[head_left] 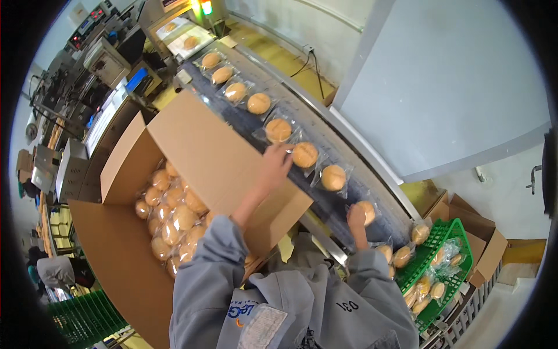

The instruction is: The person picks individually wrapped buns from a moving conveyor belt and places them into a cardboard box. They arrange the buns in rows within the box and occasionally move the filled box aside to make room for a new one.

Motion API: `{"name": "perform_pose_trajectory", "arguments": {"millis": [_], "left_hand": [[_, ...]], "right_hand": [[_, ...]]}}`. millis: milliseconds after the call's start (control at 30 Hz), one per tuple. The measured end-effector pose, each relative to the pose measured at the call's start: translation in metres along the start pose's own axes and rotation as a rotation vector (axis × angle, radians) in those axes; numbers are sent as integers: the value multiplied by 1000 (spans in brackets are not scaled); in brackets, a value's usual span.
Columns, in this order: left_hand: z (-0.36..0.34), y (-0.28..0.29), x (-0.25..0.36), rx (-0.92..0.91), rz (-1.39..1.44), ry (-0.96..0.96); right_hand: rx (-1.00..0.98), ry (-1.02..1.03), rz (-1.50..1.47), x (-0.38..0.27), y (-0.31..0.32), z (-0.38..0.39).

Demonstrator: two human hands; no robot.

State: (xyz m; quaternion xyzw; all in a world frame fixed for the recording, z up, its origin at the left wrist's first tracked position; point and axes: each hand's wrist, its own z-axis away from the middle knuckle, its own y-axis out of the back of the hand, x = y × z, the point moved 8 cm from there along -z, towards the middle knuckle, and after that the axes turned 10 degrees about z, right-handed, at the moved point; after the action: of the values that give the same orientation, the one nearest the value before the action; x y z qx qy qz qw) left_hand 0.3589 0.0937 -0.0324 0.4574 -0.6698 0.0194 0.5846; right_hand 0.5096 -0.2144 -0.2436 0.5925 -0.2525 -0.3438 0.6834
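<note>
Bagged round buns lie in a line along a dark conveyor belt (325,200). My left hand (278,166) reaches over a box flap to the belt, fingers stretched out beside a wrapped bun (305,155); another wrapped bun (279,130) lies just beyond the fingertips. Farther down the belt, my right hand (356,220) has its fingers closed on the near edge of a bagged bun (367,213). To my left stands an open cardboard box (125,262), with many wrapped buns (185,217) piled inside; its raised flap (203,148) hides part of the pile.
A green plastic crate (433,256) with wrapped buns stands at the belt's lower right end, beside another open cardboard box (485,244). Several buns gather at that end (401,256). A metal rail (372,154) edges the belt's far side. Machines (107,61) stand at far left.
</note>
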Motion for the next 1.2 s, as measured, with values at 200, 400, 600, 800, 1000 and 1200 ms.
{"name": "perform_pose_trajectory", "arguments": {"millis": [200,400,600,800,1000,1200], "left_hand": [[-55,-167,-106,-373,-604,-99],[-19,-219,-130,-1046,-983,104],[27,-175,-170,-587,-988,624],[-19,-180,-116,-470,-259,-78],[-26,25,20,-114,420,260],[142,246,37,573,358,333]], "right_hand": [[233,-142,-515,11,131,-45],[31,253,83,-1,65,-92],[-100,401,209,4,40,-57],[-26,446,-203,-7,66,-27],[94,216,-569,-74,146,-40],[-153,266,-1178,-285,252,8]]}}
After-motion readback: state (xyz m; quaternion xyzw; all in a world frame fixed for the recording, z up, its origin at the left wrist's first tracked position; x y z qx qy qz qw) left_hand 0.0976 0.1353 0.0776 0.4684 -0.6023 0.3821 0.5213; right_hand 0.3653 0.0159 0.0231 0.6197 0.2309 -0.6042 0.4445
